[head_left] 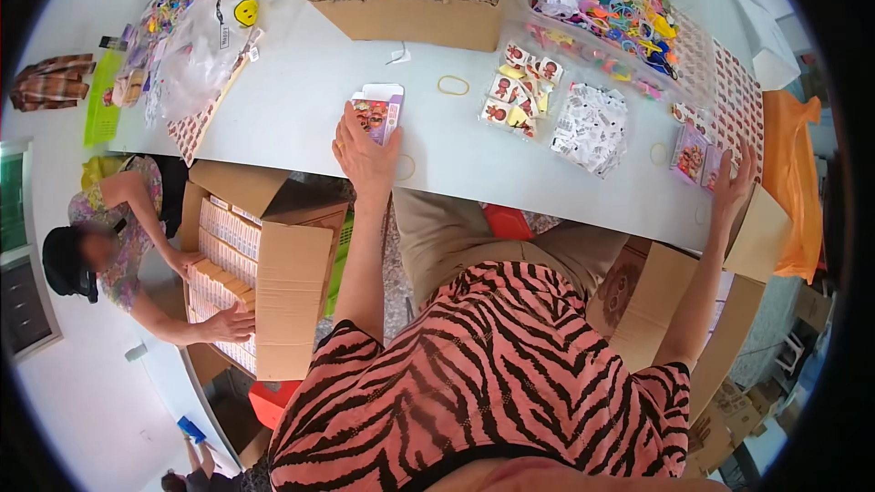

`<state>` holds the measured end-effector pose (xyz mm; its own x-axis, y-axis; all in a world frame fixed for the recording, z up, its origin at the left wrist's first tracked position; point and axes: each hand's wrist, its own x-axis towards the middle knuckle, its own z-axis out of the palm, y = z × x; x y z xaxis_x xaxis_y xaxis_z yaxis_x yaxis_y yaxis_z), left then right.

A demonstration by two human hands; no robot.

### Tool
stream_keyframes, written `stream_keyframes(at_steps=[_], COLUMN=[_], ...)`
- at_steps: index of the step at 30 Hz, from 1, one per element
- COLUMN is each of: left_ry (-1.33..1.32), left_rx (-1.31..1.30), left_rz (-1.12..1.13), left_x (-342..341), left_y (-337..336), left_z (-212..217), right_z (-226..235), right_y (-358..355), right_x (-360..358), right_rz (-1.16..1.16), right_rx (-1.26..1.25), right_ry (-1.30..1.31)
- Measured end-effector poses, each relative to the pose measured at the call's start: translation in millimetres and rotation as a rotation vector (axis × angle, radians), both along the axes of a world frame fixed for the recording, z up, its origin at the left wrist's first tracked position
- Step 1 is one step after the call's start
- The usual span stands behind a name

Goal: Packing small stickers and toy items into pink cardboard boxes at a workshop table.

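My left hand point(367, 153) is closed on a small purple printed box point(375, 117) standing near the table's front edge; the box's white end flap is open at the far side. At the right end of the table, my right hand point(733, 180) has its fingers at the side of a second small purple box point(711, 168). Right beside that one lies another purple printed box point(690, 153). Between my hands lie a clear bag of printed cartoon cards point(521, 91) and a clear bag of small white printed slips point(591, 129).
A cardboard box of packets point(410, 18) and a clear tub of colourful trinkets point(606, 0) stand at the back. Rubber bands, including one yellow band point(453, 85), lie on the table point(301, 109). At left, a co-worker reaches into a carton point(296, 310); an orange bag point(791, 182) hangs right.
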<state>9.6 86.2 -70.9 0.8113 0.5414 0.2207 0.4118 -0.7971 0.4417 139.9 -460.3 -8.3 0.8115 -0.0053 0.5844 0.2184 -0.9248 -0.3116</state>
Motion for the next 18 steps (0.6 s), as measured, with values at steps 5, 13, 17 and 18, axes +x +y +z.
stream_keyframes(at_steps=[5,13,17,18], left_ry=[-0.02,0.001,-0.012,-0.02], left_rx=[0.048,0.012,-0.025,-0.028], left_rz=[-0.006,-0.004,-0.007,-0.018], left_x=[6,-2,5,7], left_y=[-2,12,12,12], left_z=[4,-6,-13,-15], right_z=[29,-11,-30,-33], right_y=[66,30,0,-3], right_x=[-18,1,-22,-26], right_rz=[0.039,-0.054,-0.221,-0.183], right_rx=[-0.112,0.186,0.217,0.399], right_ry=[-0.014,-0.053,0.059,0.115])
